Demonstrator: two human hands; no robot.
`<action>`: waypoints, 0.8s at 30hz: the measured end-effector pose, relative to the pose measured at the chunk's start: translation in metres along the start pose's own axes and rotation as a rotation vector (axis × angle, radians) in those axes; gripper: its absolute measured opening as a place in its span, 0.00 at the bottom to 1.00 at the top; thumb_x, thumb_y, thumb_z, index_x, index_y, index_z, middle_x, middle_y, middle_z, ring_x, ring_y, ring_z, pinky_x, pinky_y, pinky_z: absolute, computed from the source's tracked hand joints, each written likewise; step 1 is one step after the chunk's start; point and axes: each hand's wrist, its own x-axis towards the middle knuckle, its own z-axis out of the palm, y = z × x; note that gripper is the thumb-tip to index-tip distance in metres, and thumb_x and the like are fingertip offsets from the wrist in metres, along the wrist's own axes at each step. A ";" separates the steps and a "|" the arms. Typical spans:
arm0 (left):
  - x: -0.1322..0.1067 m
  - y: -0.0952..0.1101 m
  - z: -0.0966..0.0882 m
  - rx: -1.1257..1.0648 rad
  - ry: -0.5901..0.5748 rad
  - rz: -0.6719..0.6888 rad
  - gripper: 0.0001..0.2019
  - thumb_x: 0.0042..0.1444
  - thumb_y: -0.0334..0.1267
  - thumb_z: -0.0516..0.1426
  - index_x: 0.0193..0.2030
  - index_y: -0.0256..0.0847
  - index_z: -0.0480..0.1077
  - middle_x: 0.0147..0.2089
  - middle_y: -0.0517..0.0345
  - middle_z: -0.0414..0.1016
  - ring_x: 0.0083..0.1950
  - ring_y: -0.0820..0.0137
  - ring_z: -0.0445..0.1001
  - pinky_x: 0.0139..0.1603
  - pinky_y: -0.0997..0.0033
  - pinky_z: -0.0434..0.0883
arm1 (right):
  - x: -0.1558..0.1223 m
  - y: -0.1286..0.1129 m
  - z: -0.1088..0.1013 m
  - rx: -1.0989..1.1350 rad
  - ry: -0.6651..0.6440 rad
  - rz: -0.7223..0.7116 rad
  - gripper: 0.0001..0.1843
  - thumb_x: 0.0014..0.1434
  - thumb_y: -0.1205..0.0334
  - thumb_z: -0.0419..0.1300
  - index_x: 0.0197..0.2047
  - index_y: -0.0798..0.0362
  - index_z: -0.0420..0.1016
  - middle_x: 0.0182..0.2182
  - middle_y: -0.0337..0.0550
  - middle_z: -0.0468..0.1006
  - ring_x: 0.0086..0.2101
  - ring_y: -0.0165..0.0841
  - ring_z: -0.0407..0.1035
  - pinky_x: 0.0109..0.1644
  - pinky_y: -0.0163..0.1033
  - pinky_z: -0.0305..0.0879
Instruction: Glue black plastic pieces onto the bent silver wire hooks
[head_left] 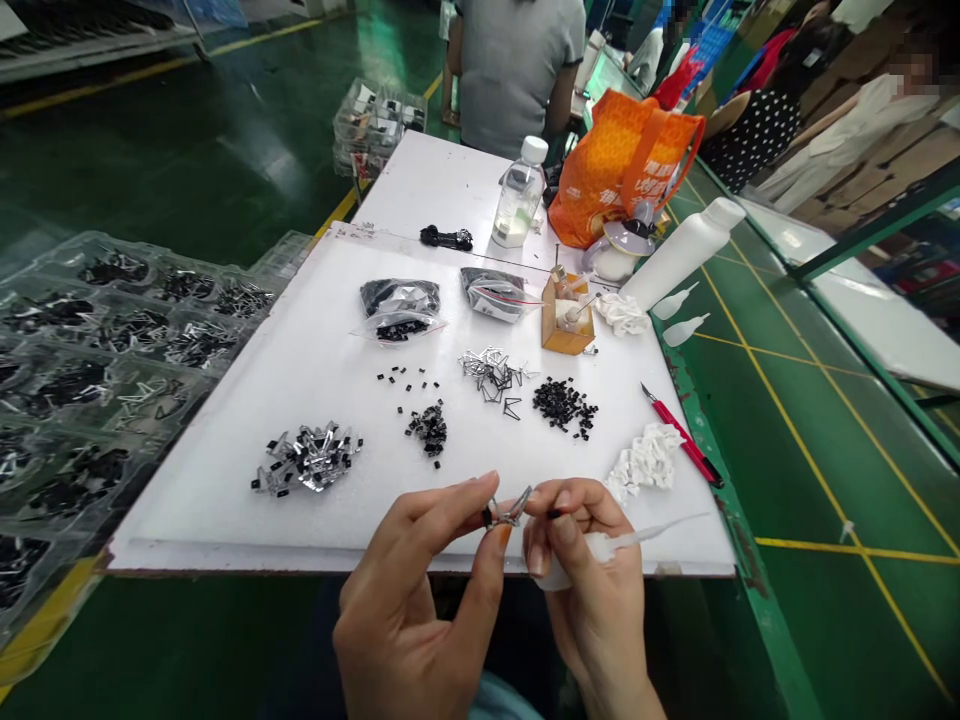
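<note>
My left hand [435, 590] pinches a small V-shaped metal clip [511, 510] between thumb and fingertips, with a black bit at its left end. Just to the right, my right hand [589, 570] is closed: thumb and forefinger pinch a tiny black piece [555, 514], and a white dropper bottle [600, 548] with a thin pointed nozzle is tucked in the palm. Both hands are above the table's near edge. Beyond them lie a pile of loose metal clips [495, 375], a heap of small black pieces [562, 403], a smaller black heap [429, 430] and a pile of clips with black ends [311, 458].
Zip bags [401, 305], a wooden box [568, 325], a clear bottle [519, 195], an orange bag [611, 165] and a white bottle [682, 250] stand farther back. Crumpled tissue [645, 460] and a red craft knife [682, 435] lie right. Compartment trays [112, 340] flank the left. People are beyond.
</note>
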 end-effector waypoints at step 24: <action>0.001 -0.003 -0.004 0.147 -0.064 0.345 0.31 0.53 0.15 0.64 0.58 0.53 0.77 0.43 0.64 0.83 0.42 0.68 0.84 0.58 0.57 0.80 | 0.003 -0.003 -0.006 -0.191 -0.093 -0.120 0.05 0.59 0.67 0.70 0.37 0.46 0.83 0.38 0.41 0.83 0.17 0.22 0.68 0.18 0.28 0.69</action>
